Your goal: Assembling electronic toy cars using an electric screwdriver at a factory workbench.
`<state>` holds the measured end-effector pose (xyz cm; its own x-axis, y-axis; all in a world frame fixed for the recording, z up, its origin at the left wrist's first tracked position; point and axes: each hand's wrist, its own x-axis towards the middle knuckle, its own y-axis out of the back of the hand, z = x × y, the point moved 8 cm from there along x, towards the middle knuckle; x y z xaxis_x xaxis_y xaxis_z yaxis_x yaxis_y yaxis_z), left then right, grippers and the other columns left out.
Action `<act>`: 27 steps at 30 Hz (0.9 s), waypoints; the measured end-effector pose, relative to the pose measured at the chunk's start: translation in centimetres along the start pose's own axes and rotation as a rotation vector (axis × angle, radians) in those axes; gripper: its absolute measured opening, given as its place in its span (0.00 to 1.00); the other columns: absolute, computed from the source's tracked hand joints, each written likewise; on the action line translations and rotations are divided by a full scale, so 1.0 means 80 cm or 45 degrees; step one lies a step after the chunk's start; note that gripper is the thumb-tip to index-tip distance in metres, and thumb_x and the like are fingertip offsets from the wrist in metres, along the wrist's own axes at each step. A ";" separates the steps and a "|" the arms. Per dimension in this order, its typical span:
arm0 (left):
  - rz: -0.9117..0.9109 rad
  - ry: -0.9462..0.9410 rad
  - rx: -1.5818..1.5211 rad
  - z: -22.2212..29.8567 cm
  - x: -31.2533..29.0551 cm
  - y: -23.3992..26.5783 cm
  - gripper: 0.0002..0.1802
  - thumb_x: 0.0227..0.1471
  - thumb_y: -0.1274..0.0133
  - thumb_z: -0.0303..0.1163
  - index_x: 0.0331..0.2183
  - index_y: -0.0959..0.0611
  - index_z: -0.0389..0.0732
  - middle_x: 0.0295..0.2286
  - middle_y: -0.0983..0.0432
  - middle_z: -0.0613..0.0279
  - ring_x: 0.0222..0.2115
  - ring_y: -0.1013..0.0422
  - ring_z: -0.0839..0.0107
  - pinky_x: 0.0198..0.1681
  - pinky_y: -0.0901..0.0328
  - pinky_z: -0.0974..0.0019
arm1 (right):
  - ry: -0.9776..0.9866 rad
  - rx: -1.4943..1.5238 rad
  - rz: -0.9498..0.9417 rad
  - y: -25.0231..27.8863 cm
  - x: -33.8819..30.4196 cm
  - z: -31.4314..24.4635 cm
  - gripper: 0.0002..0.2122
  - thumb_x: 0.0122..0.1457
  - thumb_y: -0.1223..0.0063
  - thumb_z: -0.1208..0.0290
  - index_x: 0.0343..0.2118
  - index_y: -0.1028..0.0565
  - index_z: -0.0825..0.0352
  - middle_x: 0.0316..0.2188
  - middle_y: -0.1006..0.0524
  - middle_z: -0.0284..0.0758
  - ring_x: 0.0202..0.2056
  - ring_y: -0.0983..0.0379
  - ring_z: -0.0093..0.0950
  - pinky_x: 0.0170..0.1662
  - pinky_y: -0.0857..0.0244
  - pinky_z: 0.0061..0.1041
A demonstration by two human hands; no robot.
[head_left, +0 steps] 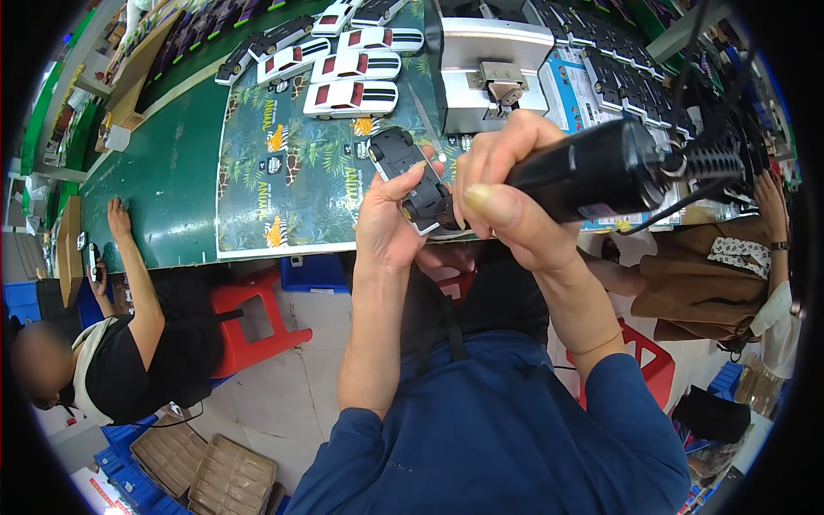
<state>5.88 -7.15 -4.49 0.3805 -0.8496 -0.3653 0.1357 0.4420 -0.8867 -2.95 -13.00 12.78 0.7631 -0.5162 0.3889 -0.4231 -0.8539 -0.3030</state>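
Over the front edge of the patterned mat (322, 202), my left hand (388, 225) grips a toy car (397, 157) turned underside up, its black base facing me. The thumb lies across the base and the fingers wrap round the far side. My right hand (524, 206) is closed round a black electric screwdriver (592, 167) with a coiled cord. Its tip points toward the near end of the car; my fingers hide the tip, so I cannot tell whether it touches a screw. A thin pointed tool (421, 116) lies on the mat just beyond the car.
Several white toy cars (350, 99) with black stripes stand at the back. A metal fixture (493, 64) sits right of them. Rows of upturned black car bases (605, 77) fill the far right. Co-workers sit at both sides. Red stools (257, 313) and brown trays (227, 476) are below.
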 end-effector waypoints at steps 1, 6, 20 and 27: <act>-0.011 0.013 -0.002 0.000 -0.001 -0.003 0.19 0.54 0.47 0.23 0.48 0.27 0.38 0.41 0.24 0.57 0.40 0.26 0.65 0.41 0.26 0.56 | -0.008 0.014 -0.040 0.000 0.001 -0.001 0.11 0.53 0.41 0.74 0.28 0.35 0.68 0.16 0.33 0.34 0.14 0.38 0.21 0.21 0.39 0.22; -0.041 0.015 0.016 0.008 -0.004 -0.016 0.15 0.60 0.51 0.35 0.46 0.26 0.37 0.39 0.23 0.55 0.39 0.25 0.64 0.42 0.27 0.53 | 0.074 0.033 -0.120 0.009 0.013 -0.019 0.07 0.58 0.50 0.72 0.32 0.34 0.68 0.16 0.34 0.32 0.15 0.37 0.22 0.22 0.37 0.24; -0.250 -1.515 2.186 0.140 -0.061 -0.083 0.35 0.45 0.39 0.57 0.44 0.24 0.38 0.35 0.24 0.56 0.31 0.27 0.62 0.34 0.33 0.62 | 0.324 -0.125 0.297 0.163 -0.046 -0.079 0.08 0.60 0.53 0.65 0.34 0.33 0.65 0.19 0.37 0.29 0.17 0.41 0.21 0.25 0.43 0.23; -0.374 -1.220 3.631 0.251 -0.068 -0.021 0.48 0.35 0.46 0.73 0.45 0.24 0.40 0.42 0.29 0.56 0.49 0.34 0.60 0.57 0.46 0.46 | 0.258 -0.110 0.303 0.194 -0.052 -0.054 0.08 0.63 0.53 0.68 0.33 0.35 0.67 0.18 0.39 0.29 0.17 0.44 0.19 0.24 0.47 0.19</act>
<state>21.93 2.51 4.67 0.0822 -0.9738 0.2122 -0.1714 0.1959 0.9655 -14.77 -24.36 10.19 0.5290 -0.6973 0.4837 -0.6244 -0.7058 -0.3345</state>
